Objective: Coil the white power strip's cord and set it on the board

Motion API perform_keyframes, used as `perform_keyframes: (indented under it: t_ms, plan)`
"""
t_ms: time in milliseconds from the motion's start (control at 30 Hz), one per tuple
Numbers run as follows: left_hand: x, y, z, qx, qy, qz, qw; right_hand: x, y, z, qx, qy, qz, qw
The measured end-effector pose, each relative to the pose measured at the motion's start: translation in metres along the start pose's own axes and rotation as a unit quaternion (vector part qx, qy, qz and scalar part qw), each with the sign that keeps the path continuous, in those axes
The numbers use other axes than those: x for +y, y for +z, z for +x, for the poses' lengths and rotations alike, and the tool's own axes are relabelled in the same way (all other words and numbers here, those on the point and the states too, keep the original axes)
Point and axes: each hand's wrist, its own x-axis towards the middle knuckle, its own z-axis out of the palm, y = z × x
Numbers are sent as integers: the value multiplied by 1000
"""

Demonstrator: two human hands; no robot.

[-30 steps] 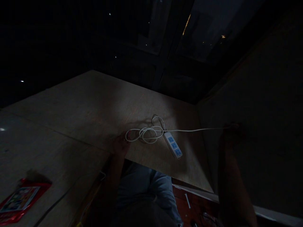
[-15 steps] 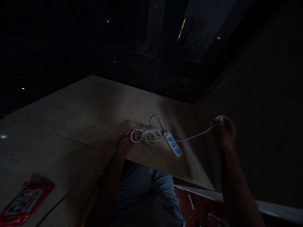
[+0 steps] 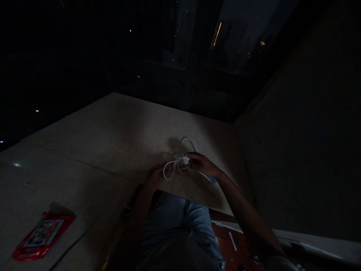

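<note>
A looped white power cord (image 3: 167, 177) hangs from my left hand (image 3: 156, 176), whose fingers are closed on the left end of its coils. My right hand (image 3: 199, 164) grips the cord's white plug (image 3: 184, 160) by the right side of the loops. The power strip (image 3: 214, 182) lies on the tabletop behind my right wrist; only its near end with a blue socket shows. One arc of the cord (image 3: 188, 138) curves up on the table beyond my right hand. The light is very dim.
A red packet (image 3: 42, 237) lies at the left on the pale tabletop (image 3: 93, 131). A dark strap or cable (image 3: 75, 242) runs beside it. A wall (image 3: 296, 162) rises at the right, and dark windows (image 3: 231, 49) stand behind. My legs (image 3: 172, 218) are below the table edge.
My right hand has brought the plug leftward from the far right to the coils, and the stretched cord has gone slack. My right hand and forearm now cover most of the power strip.
</note>
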Motion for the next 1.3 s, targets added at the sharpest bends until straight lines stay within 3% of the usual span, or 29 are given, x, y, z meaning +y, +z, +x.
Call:
perform_keyframes:
  t_ms: [133, 367, 467, 633, 700, 800, 867, 933, 1033, 1100, 1233, 1300]
  plan:
    - [-3, -5, -3, -42, 6, 43, 998, 19, 34, 8, -55, 43, 31, 997]
    - [-13, -8, -9, -96, -12, 185, 978, 19, 76, 13, -75, -31, -86, 993]
    - [-13, -6, -11, -77, -4, 217, 973, 16, 82, 9, -49, -48, -132, 989]
    - [-8, -15, -3, -11, 62, 331, 942, 23, 55, 2, 72, -51, -220, 971]
    - [-5, -20, 1, 14, 110, 369, 923, 29, 39, 3, 85, -67, -266, 958]
    - [0, -19, 4, 15, 165, 382, 909, 37, 33, 11, -25, -114, -321, 940]
    - [5, -14, 3, -8, 175, 353, 919, 40, 41, 18, -112, -133, -349, 921]
    - [12, -9, 0, -20, 176, 318, 931, 43, 52, 24, -158, -127, -382, 902]
    - [32, -11, -3, 25, 201, 262, 944, 47, 58, 29, -161, -105, -412, 891]
    - [49, -21, -3, 88, 259, 203, 940, 50, 52, 28, -159, -111, -412, 890]
    - [81, -56, 6, 231, 400, 63, 885, 53, 28, 16, -127, -130, -408, 895]
    - [92, -76, 13, 251, 444, 40, 859, 53, 17, 8, -98, -125, -415, 896]
